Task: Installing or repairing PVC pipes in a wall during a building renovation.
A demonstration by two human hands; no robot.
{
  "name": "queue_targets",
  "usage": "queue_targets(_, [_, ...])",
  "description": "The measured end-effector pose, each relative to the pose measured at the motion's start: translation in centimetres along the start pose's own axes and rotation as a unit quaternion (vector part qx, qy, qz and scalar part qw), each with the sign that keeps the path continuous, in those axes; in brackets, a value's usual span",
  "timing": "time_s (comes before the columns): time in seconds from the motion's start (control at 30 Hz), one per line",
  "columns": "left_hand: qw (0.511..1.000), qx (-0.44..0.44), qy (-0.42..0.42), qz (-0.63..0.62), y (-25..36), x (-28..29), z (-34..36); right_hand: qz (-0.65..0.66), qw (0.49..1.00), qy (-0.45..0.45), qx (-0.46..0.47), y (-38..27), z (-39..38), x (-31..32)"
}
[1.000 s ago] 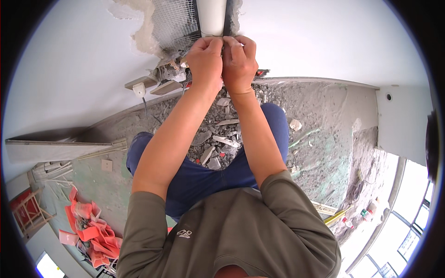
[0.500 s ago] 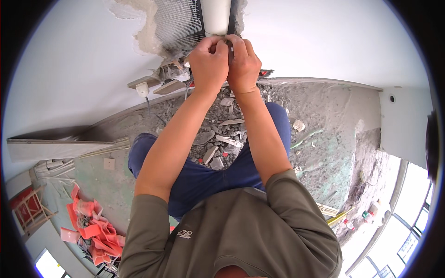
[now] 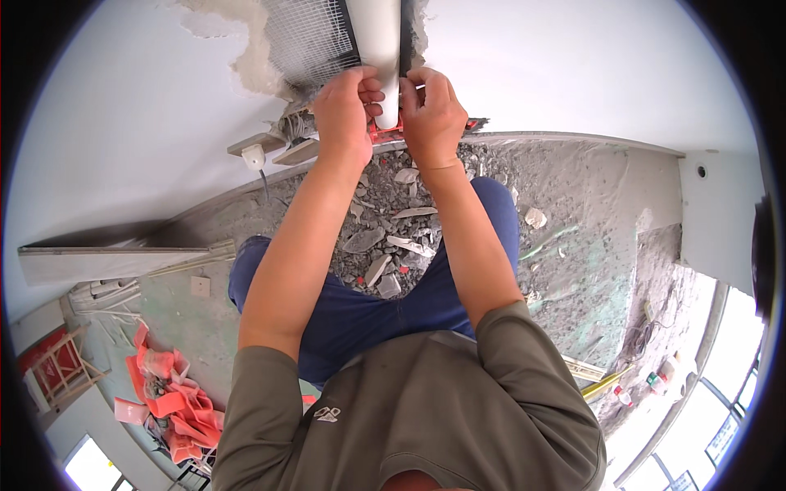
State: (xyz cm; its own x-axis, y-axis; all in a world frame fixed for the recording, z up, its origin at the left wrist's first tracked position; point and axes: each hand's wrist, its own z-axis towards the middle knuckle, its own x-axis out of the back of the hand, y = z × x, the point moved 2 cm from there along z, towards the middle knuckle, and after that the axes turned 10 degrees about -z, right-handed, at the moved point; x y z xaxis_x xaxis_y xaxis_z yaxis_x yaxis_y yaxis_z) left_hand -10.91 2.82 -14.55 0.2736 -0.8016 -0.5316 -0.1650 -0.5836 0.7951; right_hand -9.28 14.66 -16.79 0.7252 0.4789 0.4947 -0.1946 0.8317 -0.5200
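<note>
A white pipe point(image 3: 377, 33) stands upright in a recess of the wall, with plastered mesh point(image 3: 307, 33) on its left. My left hand point(image 3: 342, 114) is at the pipe's left, fingers curved and apart, with no object visible in them. My right hand point(image 3: 435, 119) is on the pipe's right, fingers bent in a pinch; whatever they hold is hidden. Something red point(image 3: 385, 135) shows at the pipe's lower end, partly behind my hands. Cables and a white fitting point(image 3: 254, 156) lie left of my hands.
Broken rubble point(image 3: 401, 245) covers the floor between my knees. A long board point(image 3: 110, 263) runs along the left wall. Crumpled red foam sheets point(image 3: 168, 393) lie at lower left, near a wooden frame point(image 3: 65, 368). Bottles point(image 3: 655, 381) and cables are at lower right by windows.
My hands have parted from their close grouping at the pipe, the left moving left. More of the pipe's lower part and the red thing below it now show between them.
</note>
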Motion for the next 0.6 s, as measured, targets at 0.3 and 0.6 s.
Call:
queue_targets(0.3, [1.000,-0.001,-0.013,-0.020,1.6,0.0,0.6,0.307,0.894,-0.157,-0.287,-0.9,-1.8,0.3])
queue_targets(0.6, [0.997,0.009,-0.020,0.080,1.1,1.1,2.2,0.542,0.637,-0.193,-0.514,-1.4,1.1,-0.3])
